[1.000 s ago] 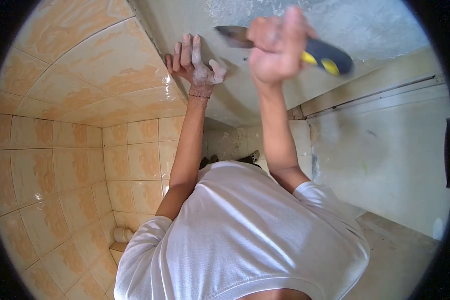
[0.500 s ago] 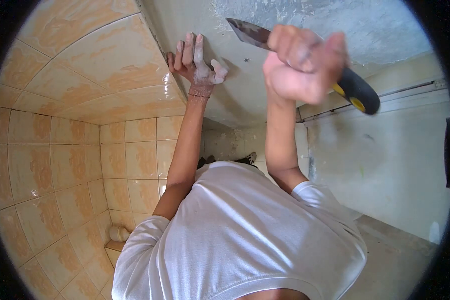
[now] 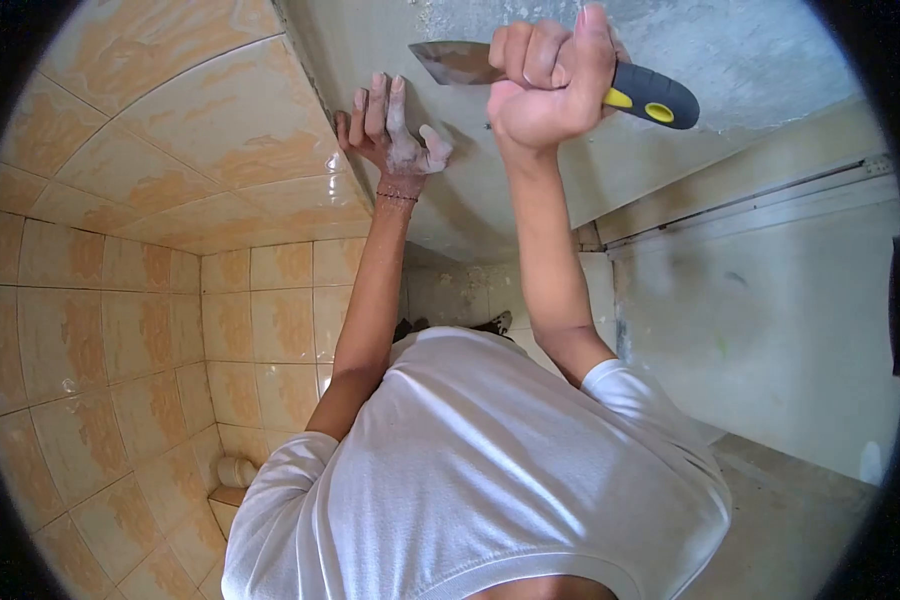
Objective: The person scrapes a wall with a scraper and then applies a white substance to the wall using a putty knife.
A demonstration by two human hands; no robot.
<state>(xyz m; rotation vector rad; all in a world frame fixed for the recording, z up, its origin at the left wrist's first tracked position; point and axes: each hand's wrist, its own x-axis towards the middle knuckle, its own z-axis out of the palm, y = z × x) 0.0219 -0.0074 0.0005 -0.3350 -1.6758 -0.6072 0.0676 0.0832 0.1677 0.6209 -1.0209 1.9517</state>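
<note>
My left hand [image 3: 395, 135], coated in pale dust, rests with fingers spread on the grey plastered wall [image 3: 460, 200], beside the tile edge. My right hand [image 3: 555, 85] is closed round a putty knife [image 3: 660, 100] with a black and yellow handle. The knife's metal blade points left, toward the upper side of my left hand, and the two hands are apart. Whether the blade touches the plaster cannot be told.
Glossy orange and cream tiles [image 3: 80, 310] cover the wall on the left. A small pale cylindrical object [image 3: 237, 471] sits on a ledge at lower left. At right is a pale panel [image 3: 750, 320] below a long rail [image 3: 740, 203]. A shoe [image 3: 501, 322] shows beyond my shirt.
My right hand and the putty knife moved right and down, then back left and up, with the handle now more level. My left hand has stayed in place on the wall.
</note>
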